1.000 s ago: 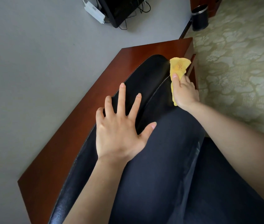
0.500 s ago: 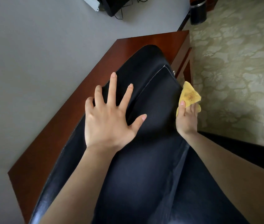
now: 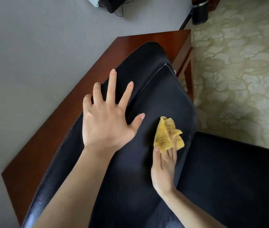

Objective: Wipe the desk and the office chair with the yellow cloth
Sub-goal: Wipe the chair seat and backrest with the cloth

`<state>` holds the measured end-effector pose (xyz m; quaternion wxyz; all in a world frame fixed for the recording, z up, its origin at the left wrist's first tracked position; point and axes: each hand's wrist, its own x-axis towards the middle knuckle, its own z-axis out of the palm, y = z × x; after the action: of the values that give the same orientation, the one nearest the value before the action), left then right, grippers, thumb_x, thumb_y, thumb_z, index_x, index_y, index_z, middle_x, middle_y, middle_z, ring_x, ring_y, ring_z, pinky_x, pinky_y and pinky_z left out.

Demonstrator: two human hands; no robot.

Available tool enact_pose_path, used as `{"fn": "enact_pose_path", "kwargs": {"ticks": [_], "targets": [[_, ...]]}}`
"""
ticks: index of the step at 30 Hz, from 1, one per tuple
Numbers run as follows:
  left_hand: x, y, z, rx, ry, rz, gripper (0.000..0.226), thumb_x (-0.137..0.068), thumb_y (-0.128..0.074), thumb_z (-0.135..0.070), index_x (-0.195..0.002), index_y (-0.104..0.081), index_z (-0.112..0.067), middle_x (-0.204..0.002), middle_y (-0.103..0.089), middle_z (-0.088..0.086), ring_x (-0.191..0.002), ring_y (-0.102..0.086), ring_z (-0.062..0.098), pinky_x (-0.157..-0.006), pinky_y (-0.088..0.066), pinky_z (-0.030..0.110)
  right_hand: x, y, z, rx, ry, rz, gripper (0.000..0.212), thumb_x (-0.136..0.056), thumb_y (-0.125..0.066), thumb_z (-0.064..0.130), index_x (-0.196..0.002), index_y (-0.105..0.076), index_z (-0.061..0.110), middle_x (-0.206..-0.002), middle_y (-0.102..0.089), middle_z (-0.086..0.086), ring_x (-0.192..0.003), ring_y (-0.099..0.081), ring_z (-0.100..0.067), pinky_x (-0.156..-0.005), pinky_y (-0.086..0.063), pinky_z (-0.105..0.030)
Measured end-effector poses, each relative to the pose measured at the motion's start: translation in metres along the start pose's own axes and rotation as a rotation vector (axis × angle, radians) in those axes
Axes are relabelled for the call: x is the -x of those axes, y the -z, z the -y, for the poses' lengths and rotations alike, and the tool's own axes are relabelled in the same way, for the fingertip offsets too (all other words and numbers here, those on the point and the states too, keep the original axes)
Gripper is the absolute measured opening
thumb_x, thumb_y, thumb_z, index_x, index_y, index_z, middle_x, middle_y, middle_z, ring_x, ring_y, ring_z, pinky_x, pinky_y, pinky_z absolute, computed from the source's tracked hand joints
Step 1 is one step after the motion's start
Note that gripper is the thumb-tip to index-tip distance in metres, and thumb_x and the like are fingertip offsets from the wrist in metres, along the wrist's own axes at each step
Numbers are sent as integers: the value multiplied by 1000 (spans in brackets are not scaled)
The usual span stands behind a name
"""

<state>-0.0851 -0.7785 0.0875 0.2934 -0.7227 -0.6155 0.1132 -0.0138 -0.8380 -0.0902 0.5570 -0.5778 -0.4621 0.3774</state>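
- Left hand: fully open, fingers spread wide and straight, palm laid flat on the back of the office chair. It holds nothing. The fingertips reach towards the chair's top edge.
- Right hand: fingers nearly straight and pointing up the chair back, with the yellow cloth bunched around them. The thumb tip lies at the cloth's lower edge, so the cloth is held between thumb and fingers.
- Yellow cloth: crumpled, bearing darker marks, pressed against the chair back on its right half, just right of the left thumb and not touching it.
- Office chair: black, smooth and slightly glossy, with a stitched seam running down the upper back. Its seat shows to the lower right of the back.
- Surface: reddish-brown wood, lying directly behind the chair back and projecting past it on the left and at the top.
- Wall: plain grey, beyond the surface on the chair's left.
- Carpet: pale, leaf-patterned, to the chair's right.
- Bin: dark, cylindrical, well beyond the chair's top on the carpet edge.
- Black item with trailing cables: on the wall far above the chair; identity unclear.
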Motion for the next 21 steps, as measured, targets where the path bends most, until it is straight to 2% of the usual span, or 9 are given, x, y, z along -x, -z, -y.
{"fn": "enact_pose_path", "kwargs": {"ticks": [4, 9, 12, 15, 21], "targets": [[0, 1, 0, 11, -6, -6, 80, -83, -2, -72, -152, -12, -33, -161, -1, 10, -134, -30, 42, -99, -36, 51, -29, -5, 31, 36, 170, 51, 55, -96, -20, 38, -149, -12, 26, -156, -1, 14, -145, 10, -10, -119, 3, -36], [0, 0, 1, 34, -14, -21, 79, -83, -4, -71, -152, -14, -33, -161, -2, 10, -134, -29, 43, -99, -34, 52, -89, -7, 50, 99, 212, -37, 52, -100, -24, 33, -149, -14, 21, -155, -1, 10, -146, 9, -17, -119, 2, -42], [0, -2, 1, 25, -9, -41, 79, -83, -8, -71, -152, -16, -33, -161, -4, 10, -133, -30, 43, -99, -34, 51, -121, -1, 42, 121, 192, -65, 53, -100, -22, 36, -150, -11, 23, -159, -5, 4, -146, 7, -19, -119, 2, -40], [0, -4, 1, 7, -15, -62, 80, -82, -13, -71, -152, -15, -33, -160, -3, 11, -132, -30, 43, -99, -34, 51, -143, 8, 24, 123, 109, -93, 54, -102, -22, 37, -151, -10, 20, -159, -6, 1, -146, 5, -22, -118, 2, -37], [-1, -7, 4, -1, -37, -67, 92, -72, -25, -77, -152, -9, -34, -160, 2, 11, -134, -28, 44, -100, -34, 52, -145, 23, -18, -2, -265, -121, 58, -103, -21, 39, -151, -1, 12, -160, 4, -3, -146, 9, -21, -118, 6, -35]]}}
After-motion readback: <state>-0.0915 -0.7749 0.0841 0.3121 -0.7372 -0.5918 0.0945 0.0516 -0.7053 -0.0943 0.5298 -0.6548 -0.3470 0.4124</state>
